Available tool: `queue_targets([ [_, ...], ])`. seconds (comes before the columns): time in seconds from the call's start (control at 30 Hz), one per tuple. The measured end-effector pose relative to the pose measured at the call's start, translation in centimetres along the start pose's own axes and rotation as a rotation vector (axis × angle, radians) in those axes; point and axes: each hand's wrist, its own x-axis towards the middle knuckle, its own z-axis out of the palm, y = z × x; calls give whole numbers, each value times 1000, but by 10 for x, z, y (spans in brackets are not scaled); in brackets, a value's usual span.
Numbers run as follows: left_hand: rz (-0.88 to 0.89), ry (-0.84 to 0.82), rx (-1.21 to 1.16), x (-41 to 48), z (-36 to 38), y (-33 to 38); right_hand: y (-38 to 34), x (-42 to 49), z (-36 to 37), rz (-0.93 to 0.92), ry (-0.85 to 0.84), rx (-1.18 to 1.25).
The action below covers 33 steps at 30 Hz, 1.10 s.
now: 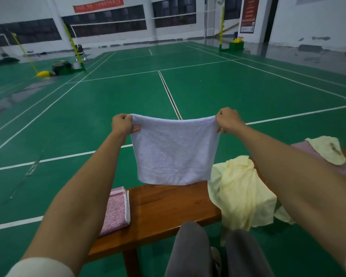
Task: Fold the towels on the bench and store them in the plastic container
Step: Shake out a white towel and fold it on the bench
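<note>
Hands [174,122] spreading white towel [174,150]

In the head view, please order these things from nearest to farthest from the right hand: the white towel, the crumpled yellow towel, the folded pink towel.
1. white towel: the right hand pinches its top corner, so they touch.
2. crumpled yellow towel: below the hand, draped over the bench.
3. folded pink towel: at the bench's left end, under the left arm.
</note>
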Motion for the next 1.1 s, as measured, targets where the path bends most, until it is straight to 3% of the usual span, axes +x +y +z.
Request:
queue_targets([
  [0.17, 4, 99, -98, 4, -5, -1, -26, 12, 16, 204, -54, 634],
  [0.3, 16, 123, -203, 3, -12, -1, -36, 16, 16, 203, -105, 848],
  [0.47, 4, 89, -228, -9, -25, -3, -38, 6, 11, 238, -44, 1059],
  [0.57, -37, 48, -191, -29, -31, -11, -21, -11, 15, 275, -54, 1025],
  [0.67, -76, 14, -76, -61, -36, -29, 7, -37, 23, 346, -175, 920],
  [0.83, -181, -246, 270, -120, -48, -86, 67, -92, 40, 489, -636, 587],
  [0.93, -218, -352, 350, -148, -50, -121, 94, -124, 52, 576, -866, 450],
  [1.1, -362, -642, 535, -175, -56, -142, 114, -150, 70, 575, -899, 319],
])
